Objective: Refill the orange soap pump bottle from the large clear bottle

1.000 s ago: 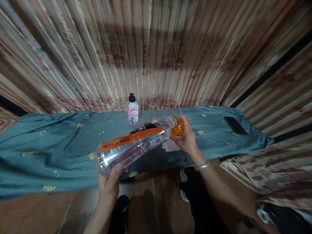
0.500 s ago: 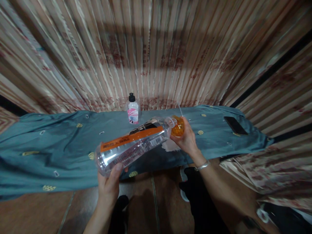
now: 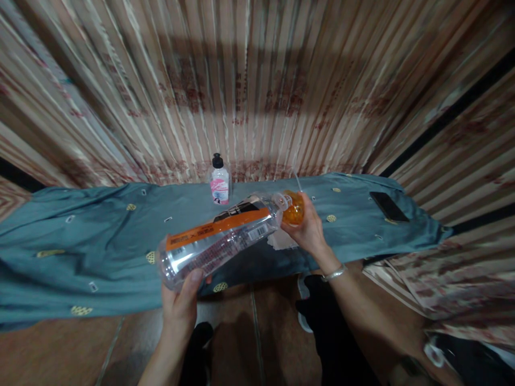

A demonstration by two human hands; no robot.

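Two grips | left hand point(image 3: 179, 300) clasping clear orange-labelled plastic bottle point(image 3: 221, 236), likely supporting | right hand point(image 3: 308, 228) pinching rounded amber container point(image 3: 293, 209), likely steadying neck point(image 3: 281, 201) | near edge, teal-clothed surface point(image 3: 116, 273)

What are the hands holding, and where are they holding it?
The left hand holds the clear bottle near its base; the right hand holds an amber see-through thing by its right side, at the bottle's neck.

A barcode point(image 3: 258, 232) marks the large bottle point(image 3: 219, 238); no words are legible.
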